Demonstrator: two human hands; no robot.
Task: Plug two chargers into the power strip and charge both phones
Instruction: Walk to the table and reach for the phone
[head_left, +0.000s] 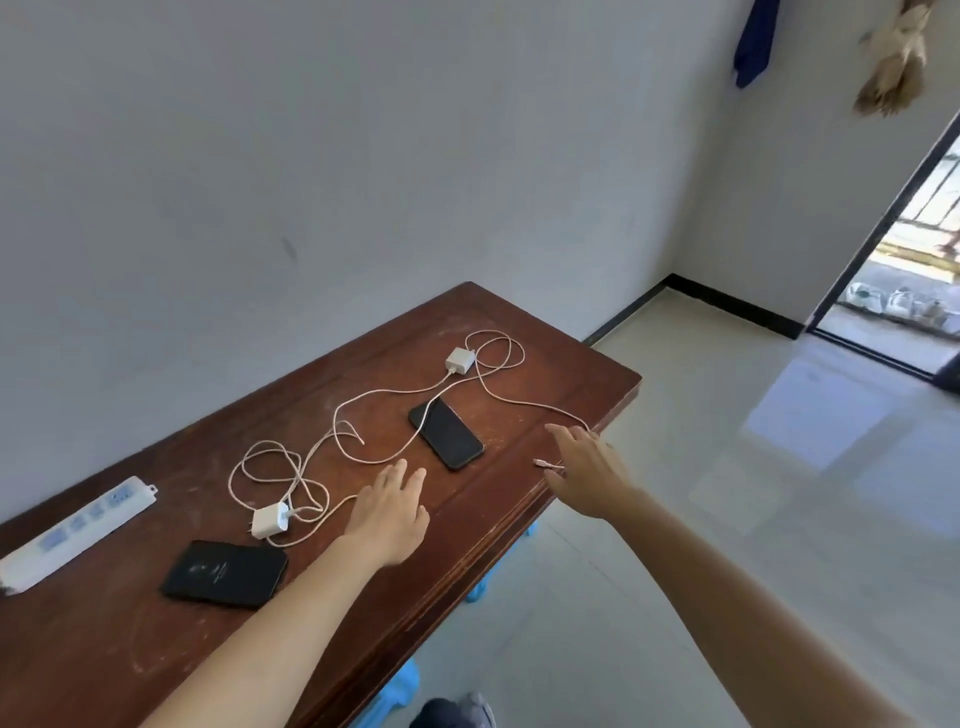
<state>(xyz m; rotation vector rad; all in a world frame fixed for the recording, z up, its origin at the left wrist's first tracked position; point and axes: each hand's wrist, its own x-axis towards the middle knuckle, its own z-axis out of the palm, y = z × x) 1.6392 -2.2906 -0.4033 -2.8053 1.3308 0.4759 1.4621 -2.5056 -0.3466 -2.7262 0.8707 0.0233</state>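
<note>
A: So, both hands are out over the wooden table (545, 332), neither with anything gripped. The left hand (390, 512) is flat, fingers spread, palm down, its wrist just beside the near charger's cable (270, 467). The right hand (584, 470) is open too, fingers extended over the table's right edge, right by the connector tip (545, 464) of the far charger's cable (519, 400).

B: Reaching for that tip, then?

A: I'd judge so; it lies touching or just under the hand, which hasn't closed on it. I can't tell which.

B: Where are the task's things?

A: The power strip (78, 527) sits at the far left edge, well apart from both hands, all sockets bare. The near charger (270, 519) lies just beyond the face-down phone (226, 574). The far charger (460, 359) is near the table's far end, and its cable crosses the corner of the screen-up phone (447, 434).

B: Anything in the way?

A: The 2 cables loop and overlap mid-table, so pulling 1 may drag the other. Nothing is plugged in yet, so the task is barely begun.
</note>
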